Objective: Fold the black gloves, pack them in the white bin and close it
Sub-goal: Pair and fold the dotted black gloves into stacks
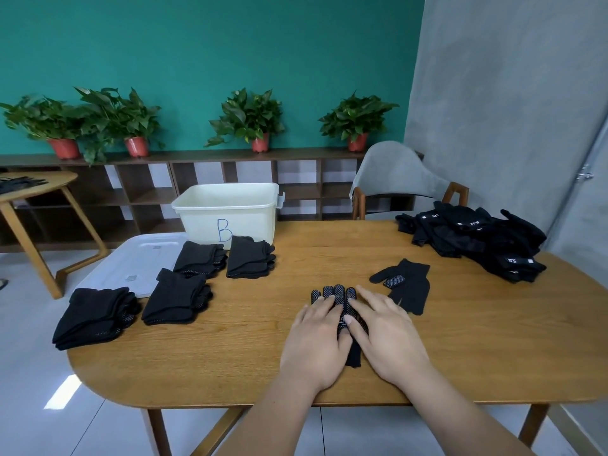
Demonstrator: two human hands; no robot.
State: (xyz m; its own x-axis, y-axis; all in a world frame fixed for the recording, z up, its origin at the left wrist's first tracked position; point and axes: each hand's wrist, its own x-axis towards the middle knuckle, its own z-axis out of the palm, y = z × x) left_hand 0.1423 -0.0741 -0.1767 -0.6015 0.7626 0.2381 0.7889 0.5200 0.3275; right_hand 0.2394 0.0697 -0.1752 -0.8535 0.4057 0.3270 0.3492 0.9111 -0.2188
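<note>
A black glove (342,301) is pressed flat on the worktop (263,357) under both hands, the left hand (316,337) and right hand (385,330) laid side by side with fingers straight. A second glove (408,284) lies just right of them. Folded stacks (177,297) sit to the left, the white bin (227,212) beyond, with its lid (138,258) beside it.

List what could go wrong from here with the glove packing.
The front-left folded stack sits at the edge of the table and might slide off. The stack beside it seems to overlap the white lid, so lifting the lid could topple it. The unfolded pile lies close to the far-right edge too.
</note>
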